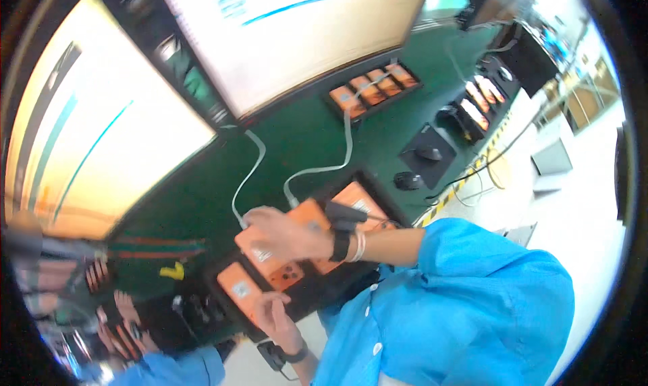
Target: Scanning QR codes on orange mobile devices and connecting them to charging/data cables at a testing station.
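Observation:
Several orange phones lie in a black tray (223, 264) before me. My right hand (287, 234), smeared by motion, reaches over one orange phone (285, 276) with bent fingers. Its fingertips close at the end of a white cable (236, 197), along that phone's far edge. My left hand (278, 325) is beside the near end of the leftmost phone (237, 286); its fingers are loosely bent and apart, with nothing visible in them. Another phone (310, 214) sits under a second white cable (317, 169). The rightmost phone (352, 198) is partly covered by a dark device on my right wrist.
Two large lit screens (290, 42) (101, 136) stand at the far side of the green bench (283, 140). A second tray of orange phones (368, 92) is below one screen. Black mice (408, 180) lie to the right. Another person's hands (126, 308) work at lower left.

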